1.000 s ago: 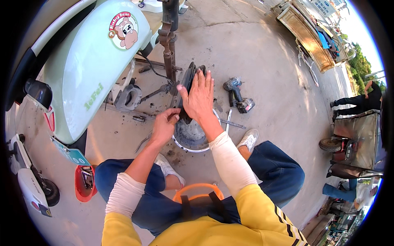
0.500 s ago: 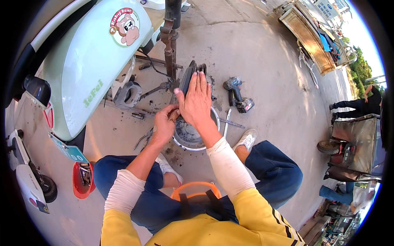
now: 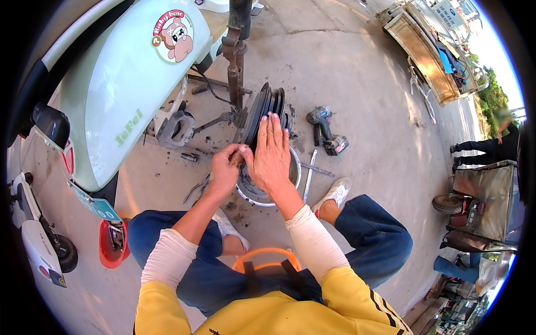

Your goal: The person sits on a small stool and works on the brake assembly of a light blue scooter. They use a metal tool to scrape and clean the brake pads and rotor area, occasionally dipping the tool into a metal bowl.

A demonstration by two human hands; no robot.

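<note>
A black scooter wheel with its tyre [image 3: 262, 106] stands upright on the concrete in front of me, beside a rusty fork [image 3: 234, 50]. My right hand [image 3: 272, 153] lies flat with fingers together against the tyre's near side. My left hand [image 3: 226, 167] is pinched at the wheel's lower left edge; whatever small part it grips is hidden by the fingers. Under both hands sits a round metal basin [image 3: 296, 173] on the ground.
A pale green scooter body [image 3: 123, 89] lies to the left. A cordless drill [image 3: 326, 134] and a long metal bar [image 3: 308, 178] rest right of the basin, pliers [image 3: 195, 190] left of it. A red helmet [image 3: 111, 243] lies lower left. Another person [image 3: 491, 145] stands far right.
Both hands have stayed at the wheel; my left hand has closed in a little toward my right hand. The view has shifted slightly.
</note>
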